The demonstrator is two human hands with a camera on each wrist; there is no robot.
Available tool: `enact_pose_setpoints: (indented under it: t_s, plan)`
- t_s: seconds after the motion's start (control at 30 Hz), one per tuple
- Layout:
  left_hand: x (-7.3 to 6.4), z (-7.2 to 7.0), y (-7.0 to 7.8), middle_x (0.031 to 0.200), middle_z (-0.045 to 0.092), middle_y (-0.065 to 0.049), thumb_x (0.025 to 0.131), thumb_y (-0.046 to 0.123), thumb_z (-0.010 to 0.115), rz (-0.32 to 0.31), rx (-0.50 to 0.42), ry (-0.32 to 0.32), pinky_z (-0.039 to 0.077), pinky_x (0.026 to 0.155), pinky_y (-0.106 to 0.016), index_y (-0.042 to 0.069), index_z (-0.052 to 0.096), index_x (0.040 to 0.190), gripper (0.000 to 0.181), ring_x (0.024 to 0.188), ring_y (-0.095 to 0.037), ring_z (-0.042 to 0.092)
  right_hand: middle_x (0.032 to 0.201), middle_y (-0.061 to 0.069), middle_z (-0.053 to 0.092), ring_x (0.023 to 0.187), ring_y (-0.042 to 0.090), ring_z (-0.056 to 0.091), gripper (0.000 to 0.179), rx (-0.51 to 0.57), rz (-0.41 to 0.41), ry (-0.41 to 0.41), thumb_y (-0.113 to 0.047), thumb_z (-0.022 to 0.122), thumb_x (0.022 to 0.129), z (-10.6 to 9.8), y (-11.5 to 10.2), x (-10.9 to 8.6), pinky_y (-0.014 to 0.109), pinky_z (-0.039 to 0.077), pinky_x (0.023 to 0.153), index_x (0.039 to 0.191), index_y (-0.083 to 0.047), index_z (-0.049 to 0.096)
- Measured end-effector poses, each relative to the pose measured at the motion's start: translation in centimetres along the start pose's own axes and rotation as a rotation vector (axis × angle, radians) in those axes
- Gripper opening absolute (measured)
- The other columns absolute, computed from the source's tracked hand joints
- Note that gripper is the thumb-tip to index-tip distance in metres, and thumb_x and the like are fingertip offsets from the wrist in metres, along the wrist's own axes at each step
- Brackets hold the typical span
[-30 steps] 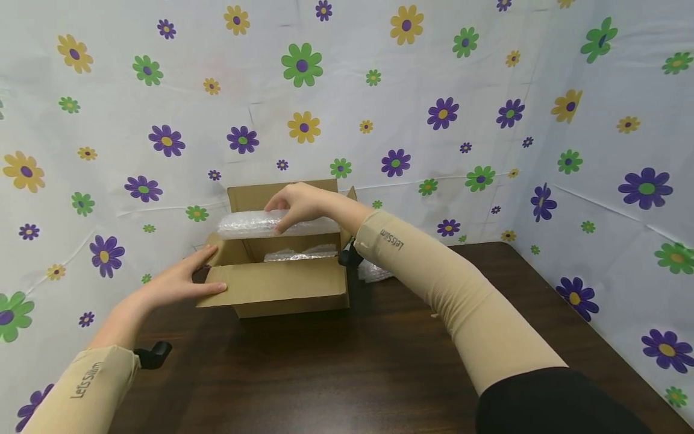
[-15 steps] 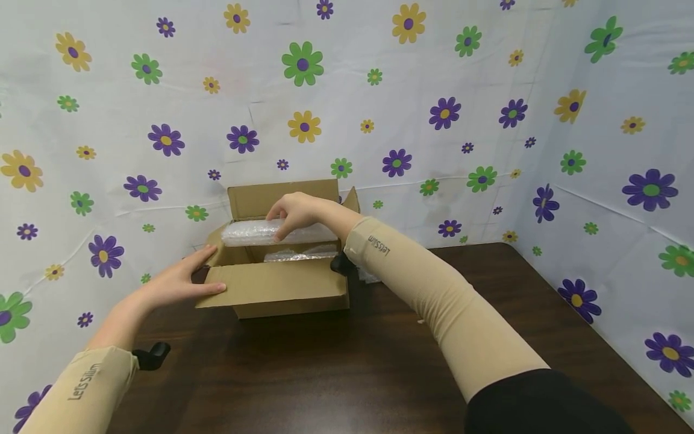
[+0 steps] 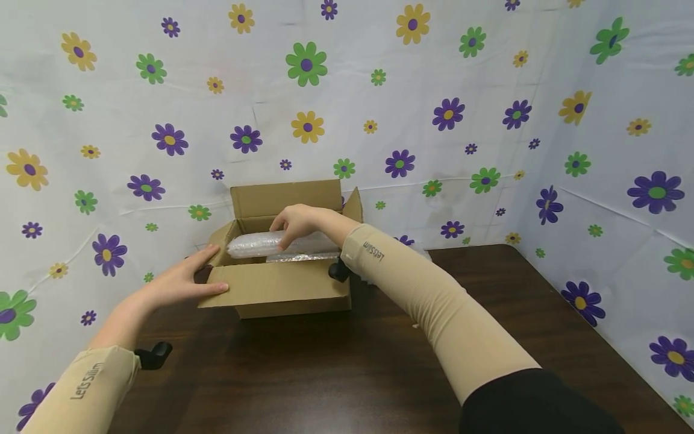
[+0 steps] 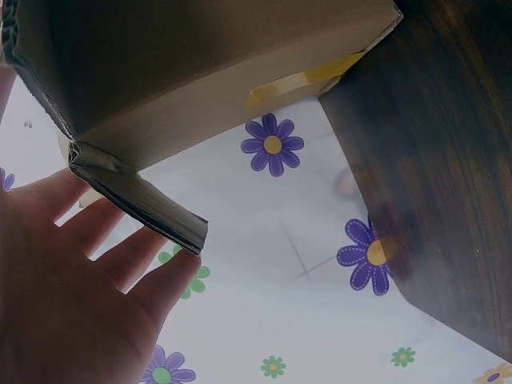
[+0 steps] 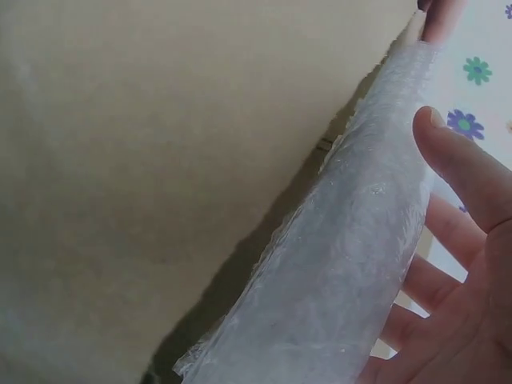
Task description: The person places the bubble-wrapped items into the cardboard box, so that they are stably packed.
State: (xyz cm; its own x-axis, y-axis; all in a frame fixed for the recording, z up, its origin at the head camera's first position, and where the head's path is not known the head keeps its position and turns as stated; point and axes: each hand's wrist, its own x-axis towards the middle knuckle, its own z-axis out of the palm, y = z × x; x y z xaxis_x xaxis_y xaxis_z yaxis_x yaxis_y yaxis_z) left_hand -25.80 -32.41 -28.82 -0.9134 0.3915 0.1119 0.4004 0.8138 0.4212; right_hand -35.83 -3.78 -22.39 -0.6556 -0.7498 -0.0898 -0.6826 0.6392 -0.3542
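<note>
My right hand grips a long roll of clear bubble wrap from above, thumb on the near side. The roll lies low inside the mouth of an open cardboard box. In the right wrist view the bubble wrap runs lengthwise between thumb and fingers. A second piece of bubble wrap shows below it in the box. My left hand steadies the box's left corner, thumb on the front flap. In the left wrist view its extended fingers touch a flap from outside.
The box stands on a dark brown wooden table close to a flower-print sheet. Its back flap stands up and the right flap leans outward. More bubble wrap lies right of the box, mostly behind my right arm.
My right hand has lowered the bubble wrap roll from above the box's rim down into its mouth. The left hand has stayed at the box corner.
</note>
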Motion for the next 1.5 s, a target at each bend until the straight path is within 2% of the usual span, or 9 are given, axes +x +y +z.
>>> enact_pose_setpoints:
  t_s: [0.5, 0.77, 1.07, 1.1, 1.23, 1.3, 1.33, 1.4, 1.5]
  plan:
    - [-0.1, 0.1, 0.1, 0.154, 0.017, -0.032, 0.084, 0.041, 0.074, 0.007, 0.000, 0.004, 0.020, 0.104, -0.070, -0.003, 0.021, 0.152, 0.096, 0.138, -0.053, 0.017, 0.128, 0.005, 0.059, 0.115, 0.016, 0.054, 0.055, 0.020, 0.025, -0.017, -0.032, 0.071, 0.089, 1.3, 0.6, -0.4, 0.027, 0.045, 0.093, 0.138, -0.011, 0.055]
    - [-0.1, 0.1, 0.3, 0.154, 0.017, -0.032, 0.084, 0.042, 0.073, 0.001, 0.009, 0.004, 0.020, 0.104, -0.070, -0.004, 0.022, 0.152, 0.096, 0.138, -0.053, 0.017, 0.128, 0.003, 0.060, 0.116, 0.015, 0.054, 0.054, 0.024, 0.014, -0.010, -0.034, 0.071, 0.089, 0.8, 1.0, -1.1, 0.027, 0.045, 0.094, 0.137, -0.014, 0.056]
    - [-0.1, 0.1, 0.2, 0.153, 0.017, -0.033, 0.084, 0.041, 0.073, 0.005, 0.002, 0.001, 0.019, 0.104, -0.070, -0.005, 0.021, 0.151, 0.097, 0.138, -0.054, 0.016, 0.131, 0.004, 0.060, 0.116, 0.015, 0.055, 0.053, 0.127, -0.028, 0.027, -0.033, 0.069, 0.091, -2.3, 1.5, -2.8, 0.030, 0.047, 0.093, 0.138, -0.013, 0.056]
    - [-0.1, 0.1, 0.2, 0.153, 0.017, -0.033, 0.084, 0.041, 0.073, 0.005, 0.001, 0.001, 0.019, 0.104, -0.070, -0.005, 0.021, 0.151, 0.097, 0.138, -0.054, 0.016, 0.130, 0.005, 0.061, 0.107, 0.017, 0.058, 0.052, 0.156, -0.031, 0.031, -0.032, 0.068, 0.091, -2.9, 1.6, -3.1, 0.030, 0.049, 0.087, 0.138, -0.012, 0.055]
    - [-0.1, 0.1, 0.1, 0.153, 0.017, -0.033, 0.084, 0.041, 0.073, 0.004, -0.005, -0.002, 0.019, 0.104, -0.070, -0.004, 0.021, 0.152, 0.097, 0.138, -0.054, 0.016, 0.126, 0.006, 0.063, 0.098, 0.014, 0.059, 0.050, 0.225, -0.054, 0.074, -0.030, 0.066, 0.093, -5.3, 2.2, -4.6, 0.024, 0.046, 0.074, 0.138, -0.012, 0.055]
    - [0.0, 0.0, 0.0, 0.153, 0.017, -0.033, 0.084, 0.040, 0.073, 0.003, -0.009, -0.002, 0.019, 0.104, -0.070, -0.004, 0.020, 0.152, 0.097, 0.138, -0.054, 0.016, 0.125, 0.006, 0.064, 0.097, 0.015, 0.060, 0.048, 0.268, -0.049, 0.101, -0.030, 0.065, 0.093, -6.4, 2.7, -5.5, 0.027, 0.044, 0.067, 0.138, -0.014, 0.055]
    - [0.0, 0.0, 0.0, 0.154, 0.016, -0.033, 0.084, 0.040, 0.073, 0.003, -0.013, -0.004, 0.019, 0.104, -0.070, -0.004, 0.020, 0.152, 0.097, 0.138, -0.053, 0.015, 0.126, 0.005, 0.063, 0.104, 0.013, 0.060, 0.048, 0.273, -0.040, 0.120, -0.031, 0.065, 0.094, -6.8, 3.1, -6.0, 0.027, 0.046, 0.070, 0.138, -0.015, 0.056]
    - [0.0, 0.0, -0.1, 0.154, 0.016, -0.033, 0.085, 0.040, 0.073, 0.002, -0.021, -0.008, 0.019, 0.104, -0.070, -0.004, 0.019, 0.152, 0.097, 0.139, -0.053, 0.015, 0.127, 0.005, 0.063, 0.103, 0.016, 0.060, 0.047, 0.311, -0.015, 0.148, -0.031, 0.064, 0.094, -7.5, 3.9, -7.0, 0.033, 0.047, 0.068, 0.137, -0.016, 0.056]
    - [0.1, 0.0, -0.1, 0.154, 0.016, -0.033, 0.085, 0.039, 0.073, 0.002, -0.024, -0.012, 0.019, 0.104, -0.070, -0.005, 0.019, 0.152, 0.097, 0.139, -0.053, 0.015, 0.128, 0.005, 0.062, 0.105, 0.018, 0.059, 0.046, 0.335, 0.025, 0.178, -0.032, 0.063, 0.095, -7.9, 5.5, -8.4, 0.038, 0.049, 0.076, 0.137, -0.016, 0.056]
